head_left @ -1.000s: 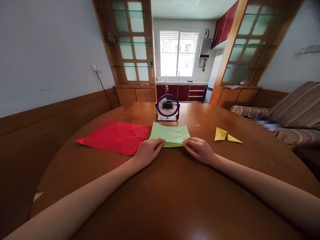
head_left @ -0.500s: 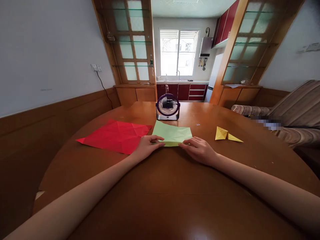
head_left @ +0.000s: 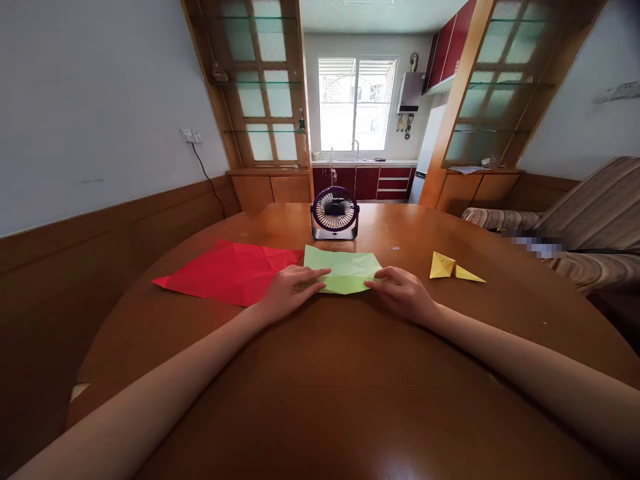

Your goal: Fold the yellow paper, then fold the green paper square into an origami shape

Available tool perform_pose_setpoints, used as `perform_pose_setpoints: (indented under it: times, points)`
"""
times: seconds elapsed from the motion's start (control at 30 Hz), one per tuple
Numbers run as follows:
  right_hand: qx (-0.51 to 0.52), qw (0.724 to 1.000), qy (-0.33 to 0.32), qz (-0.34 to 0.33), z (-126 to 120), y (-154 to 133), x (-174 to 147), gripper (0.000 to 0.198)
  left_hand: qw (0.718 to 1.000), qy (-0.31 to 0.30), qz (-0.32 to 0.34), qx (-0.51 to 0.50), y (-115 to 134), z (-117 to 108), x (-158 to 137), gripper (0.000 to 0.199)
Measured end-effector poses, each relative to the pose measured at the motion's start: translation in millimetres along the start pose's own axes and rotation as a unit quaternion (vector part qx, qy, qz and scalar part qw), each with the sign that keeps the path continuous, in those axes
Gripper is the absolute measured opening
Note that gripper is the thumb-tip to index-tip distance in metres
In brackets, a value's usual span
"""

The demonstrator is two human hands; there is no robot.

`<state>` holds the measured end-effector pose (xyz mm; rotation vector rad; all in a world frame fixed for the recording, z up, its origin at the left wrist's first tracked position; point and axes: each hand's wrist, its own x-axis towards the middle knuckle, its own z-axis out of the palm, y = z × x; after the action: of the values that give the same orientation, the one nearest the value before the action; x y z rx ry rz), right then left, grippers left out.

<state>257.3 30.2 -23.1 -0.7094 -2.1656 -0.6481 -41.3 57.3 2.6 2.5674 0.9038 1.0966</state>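
A light green sheet of paper [head_left: 346, 265] lies folded on the round wooden table [head_left: 320, 373], just in front of a small purple desk fan [head_left: 335, 213]. My left hand [head_left: 287, 291] rests on the sheet's near left edge, its fingers stretched flat over the fold. At the near right corner my right hand [head_left: 404, 292] pinches the paper's edge between thumb and fingers. Both forearms reach in from the bottom of the view.
A creased red paper sheet [head_left: 227, 271] lies flat to the left of the green one. A folded yellow paper shape [head_left: 453, 267] sits to the right. A striped sofa [head_left: 580, 227] stands beyond the table's right edge; a wood-panelled wall runs along the left.
The near edge of the green sheet has been folded further away from me. My left fingers slid right along the fold, and my right hand moved up onto the right corner.
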Motion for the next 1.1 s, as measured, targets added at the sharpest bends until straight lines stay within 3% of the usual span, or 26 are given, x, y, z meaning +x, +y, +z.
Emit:
perform_pose_setpoints:
  times: [0.1, 0.17, 0.27, 0.43, 0.7, 0.87, 0.97, 1.1]
  points:
    - [0.013, 1.000, 0.008, 0.006, -1.2, -1.5, 1.7, 0.021, 0.979, -0.038, 0.154, 0.126, -2.1, -4.2, 0.4, 0.032]
    - [0.015, 1.000, 0.008, 0.005, -2.5, -2.4, 2.6, 0.021, 0.954, -0.053, 0.208, 0.209, -3.4, -5.8, 1.6, 0.030]
    - [0.011, 1.000, 0.011, -0.012, -4.8, -4.2, 4.4, 0.020, 0.928, -0.050, 0.236, 0.282, -2.4, -7.3, 3.6, 0.028]
    - [0.001, 0.998, 0.011, -0.056, -5.9, -6.8, 6.7, 0.022, 0.911, -0.061, 0.267, 0.309, 9.3, -10.3, 6.2, 0.029]
    - [0.008, 0.999, -0.002, -0.038, -5.1, -6.5, 7.3, 0.024, 0.938, -0.066, 0.220, 0.260, 18.5, -7.8, 5.6, 0.025]
    - [0.005, 0.998, 0.005, -0.060, -7.0, -7.9, 10.0, 0.020, 0.944, 0.034, 0.222, 0.241, 16.7, -1.6, 1.0, 0.023]
    - [0.018, 0.998, 0.005, -0.058, -5.7, -8.5, 9.7, 0.021, 0.956, 0.124, 0.168, 0.205, 22.7, 4.3, -1.2, 0.044]
    - [0.022, 0.998, 0.010, -0.061, -4.9, -9.8, 10.1, 0.020, 0.979, 0.188, -0.007, 0.081, 29.6, 17.4, -1.9, 0.086]
